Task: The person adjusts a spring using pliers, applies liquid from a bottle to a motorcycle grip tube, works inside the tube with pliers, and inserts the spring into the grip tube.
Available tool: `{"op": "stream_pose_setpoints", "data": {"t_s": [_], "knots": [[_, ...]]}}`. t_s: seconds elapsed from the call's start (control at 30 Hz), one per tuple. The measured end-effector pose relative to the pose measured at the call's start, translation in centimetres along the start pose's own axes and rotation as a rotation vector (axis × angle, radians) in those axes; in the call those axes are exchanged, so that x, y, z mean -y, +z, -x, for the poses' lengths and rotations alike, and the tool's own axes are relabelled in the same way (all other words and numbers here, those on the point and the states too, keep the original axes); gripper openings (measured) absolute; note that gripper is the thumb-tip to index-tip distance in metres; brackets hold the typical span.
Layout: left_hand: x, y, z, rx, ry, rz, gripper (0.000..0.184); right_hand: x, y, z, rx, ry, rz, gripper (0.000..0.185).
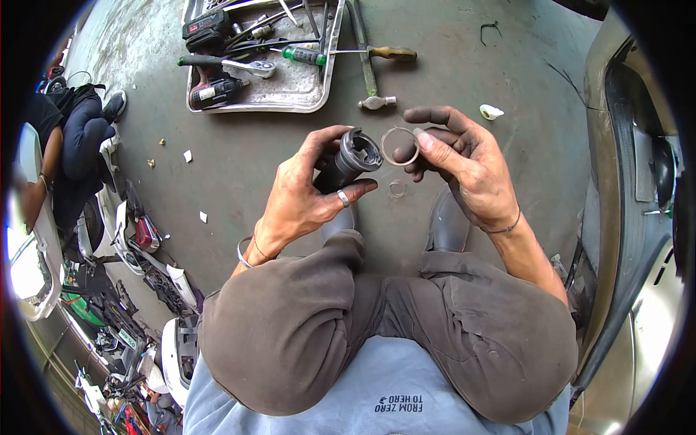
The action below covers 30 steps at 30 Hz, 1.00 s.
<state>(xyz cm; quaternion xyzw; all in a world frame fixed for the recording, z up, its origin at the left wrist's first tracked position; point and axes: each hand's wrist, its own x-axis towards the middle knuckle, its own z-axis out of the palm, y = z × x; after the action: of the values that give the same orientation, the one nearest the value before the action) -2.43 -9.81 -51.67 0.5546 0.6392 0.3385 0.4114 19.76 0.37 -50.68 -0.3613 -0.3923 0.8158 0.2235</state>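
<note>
My left hand [293, 185] is wrapped round a black cylindrical part [338, 168], tilted with its hollow, notched end up and to the right. Between the thumb and fingers of my right hand [471, 163] is a thin metal ring [386, 147], held just right of the cylinder's open end. A small gap seems to separate the two, though I cannot tell how far apart they are in depth. On the floor below them lies a small coil of thin wire [396, 189].
A metal tray [304, 105] at the top holds a cordless power tool [217, 90], a ratchet [246, 67] and a green screwdriver [304, 55]. Beside it lie a hammer [373, 101] and a wooden-handled screwdriver [391, 53]. Another person [76, 138] is at the left; a vehicle body [609, 181] stands right.
</note>
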Motion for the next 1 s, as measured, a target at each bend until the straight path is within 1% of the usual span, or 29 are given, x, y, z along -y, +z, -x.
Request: {"op": "stream_pose_setpoints", "data": {"t_s": [0.03,0.13,0.23,0.33,0.4,0.6,0.67,0.7,0.8,0.9,1.0], "knots": [[0.0,0.1,0.1,-0.029,-0.012,0.02,0.076,0.0,0.1,0.1,0.009,0.012,-0.06,0.031],[0.0,0.1,0.2,-0.067,-0.044,0.08,0.069,-0.1,0.1,0.1,0.053,0.053,-0.242,0.033],[0.2,0.3,0.2,-0.036,-0.195,0.161,0.068,-0.6,-0.2,-0.4,0.116,0.094,-0.398,0.036],[-0.4,0.4,-0.1,0.022,-0.173,0.096,0.068,-0.9,-0.2,-0.6,0.156,0.125,-0.495,0.04],[-0.4,0.3,0.0,0.072,-0.171,0.12,0.07,-0.9,-0.1,-0.7,0.176,0.144,-0.549,0.043],[-0.3,-0.1,-0.2,0.113,-0.108,0.156,0.074,-1.6,0.8,-0.8,0.063,-0.008,-0.292,0.052],[0.2,0.1,-0.2,0.12,-0.084,0.196,0.074,-1.6,0.8,-1.0,0.064,0.017,-0.275,0.053],[0.3,0.2,-0.2,0.115,-0.062,0.16,0.075,-1.6,0.8,-1.0,0.064,0.031,-0.267,0.053],[0.4,0.6,-0.3,0.094,-0.006,0.083,0.075,-1.0,1.8,-1.0,-0.042,-0.022,-0.071,0.052],[0.4,0.8,-0.5,0.058,0.014,0.069,0.077,-2.4,1.4,-1.4,-0.016,-0.233,0.081,0.049],[0.3,0.8,-0.6,0.04,0.011,0.07,0.079,-2.8,1.5,-1.4,-0.049,-0.285,0.138,0.046]]}}
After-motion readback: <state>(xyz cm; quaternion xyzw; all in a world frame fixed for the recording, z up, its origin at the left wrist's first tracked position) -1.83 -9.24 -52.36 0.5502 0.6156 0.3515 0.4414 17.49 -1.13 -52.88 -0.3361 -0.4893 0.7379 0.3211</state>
